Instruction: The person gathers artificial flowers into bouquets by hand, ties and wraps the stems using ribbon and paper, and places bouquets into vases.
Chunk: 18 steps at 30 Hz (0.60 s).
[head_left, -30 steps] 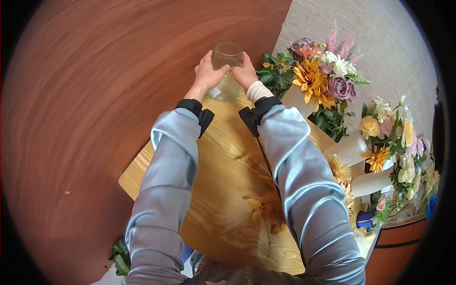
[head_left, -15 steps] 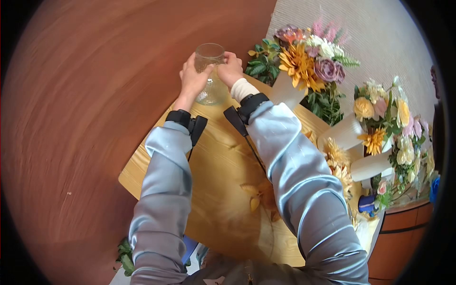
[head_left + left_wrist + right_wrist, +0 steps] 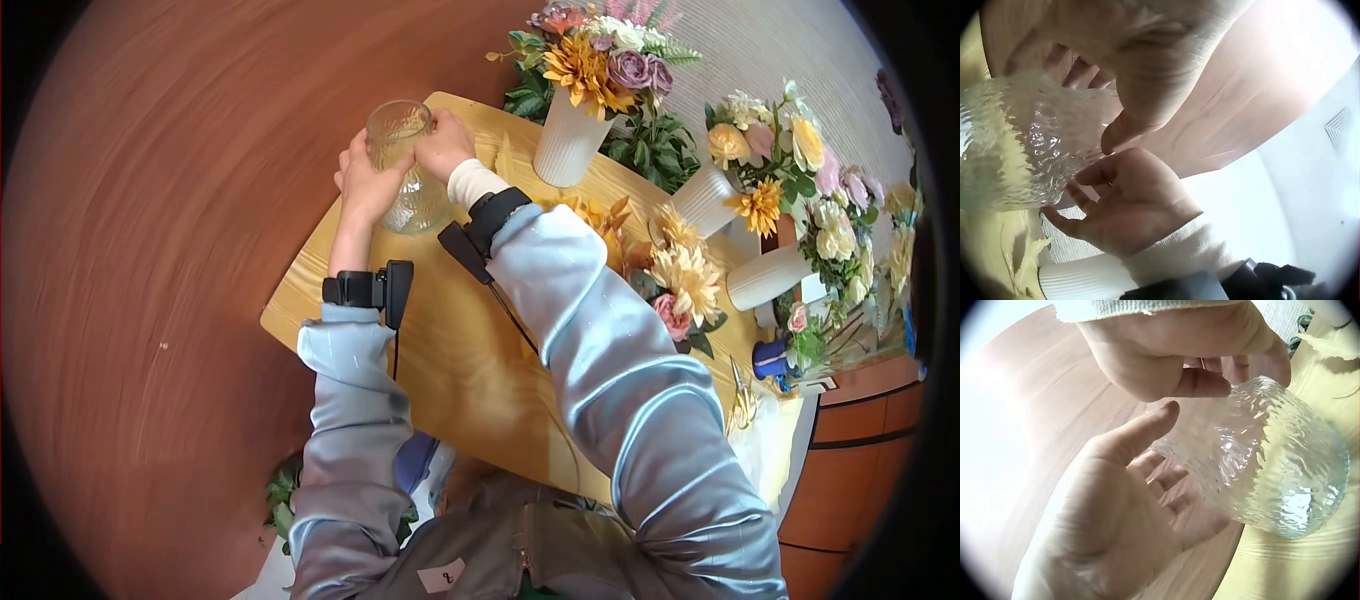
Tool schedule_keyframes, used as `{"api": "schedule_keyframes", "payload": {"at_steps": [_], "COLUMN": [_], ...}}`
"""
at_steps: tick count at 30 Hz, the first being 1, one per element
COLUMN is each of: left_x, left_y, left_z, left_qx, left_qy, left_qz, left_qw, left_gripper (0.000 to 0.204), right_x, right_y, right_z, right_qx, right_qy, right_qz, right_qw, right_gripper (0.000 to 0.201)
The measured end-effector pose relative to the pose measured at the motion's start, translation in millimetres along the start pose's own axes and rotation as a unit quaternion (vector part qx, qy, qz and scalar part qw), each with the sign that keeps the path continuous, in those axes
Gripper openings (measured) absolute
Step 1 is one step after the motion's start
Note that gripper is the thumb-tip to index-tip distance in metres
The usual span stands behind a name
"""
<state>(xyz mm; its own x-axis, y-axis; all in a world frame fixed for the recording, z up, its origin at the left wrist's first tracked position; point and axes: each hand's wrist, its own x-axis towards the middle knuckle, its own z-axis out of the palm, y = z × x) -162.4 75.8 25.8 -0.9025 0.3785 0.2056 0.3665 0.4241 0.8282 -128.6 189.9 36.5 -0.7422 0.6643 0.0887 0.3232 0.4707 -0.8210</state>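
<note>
A clear glass vase (image 3: 414, 208) with a rippled surface stands upright at the far end of the wooden table (image 3: 470, 380). My left hand (image 3: 372, 188) holds its left side, the thumb across the near face and the fingers around the back. On the other side my right hand (image 3: 446, 148) grips it just below the rim. Both wrist views show the curled fingers and thumbs against the vase's neck, with the rippled body (image 3: 1029, 144) extending below them. In the right wrist view the vase base (image 3: 1319, 500) is right at the tabletop.
White ribbed vases (image 3: 570, 140) with artificial flowers line the table's right side. Loose cream flowers (image 3: 688, 275) and a pink flower (image 3: 672, 316) lie near my right forearm. Gold scissors (image 3: 741, 398) lie by the right edge. A reddish-brown wooden surface (image 3: 180, 250) borders the left.
Both hands and the glass vase have shifted left and slightly nearer in the head view. The flowers on the right have also moved leftward in view, uncovering the cream flowers and scissors.
</note>
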Motion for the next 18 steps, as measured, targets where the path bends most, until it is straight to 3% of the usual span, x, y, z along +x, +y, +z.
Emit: {"api": "schedule_keyframes", "payload": {"at_steps": [5, 7, 11, 14, 18], "left_x": [-40, -52, -74, -91, -105], "left_y": [7, 5, 8, 13, 15], "left_z": [-9, -9, -8, -7, -5], "left_qx": [0.041, 0.066, 0.057, 0.039, 0.024], "left_qy": [0.015, 0.029, 0.026, -0.001, 0.004], "left_qz": [-0.015, 0.012, 0.062, 0.044, 0.06], "left_qw": [0.999, 0.997, 0.996, 0.998, 0.998], "left_gripper": [0.074, 0.074, 0.074, 0.076, 0.078], "right_x": [-36, -47, -79, -103, -111], "right_y": [6, 15, 19, 22, 34], "right_z": [-3, -1, -12, -21, -28], "right_qx": [0.062, 0.102, 0.095, 0.071, 0.09], "right_qy": [-0.02, 0.018, 0.039, 0.075, 0.055], "right_qz": [0.007, -0.022, -0.037, -0.02, -0.054], "right_qw": [0.998, 0.994, 0.994, 0.994, 0.993], "right_gripper": [0.04, 0.038, 0.037, 0.037, 0.041]}}
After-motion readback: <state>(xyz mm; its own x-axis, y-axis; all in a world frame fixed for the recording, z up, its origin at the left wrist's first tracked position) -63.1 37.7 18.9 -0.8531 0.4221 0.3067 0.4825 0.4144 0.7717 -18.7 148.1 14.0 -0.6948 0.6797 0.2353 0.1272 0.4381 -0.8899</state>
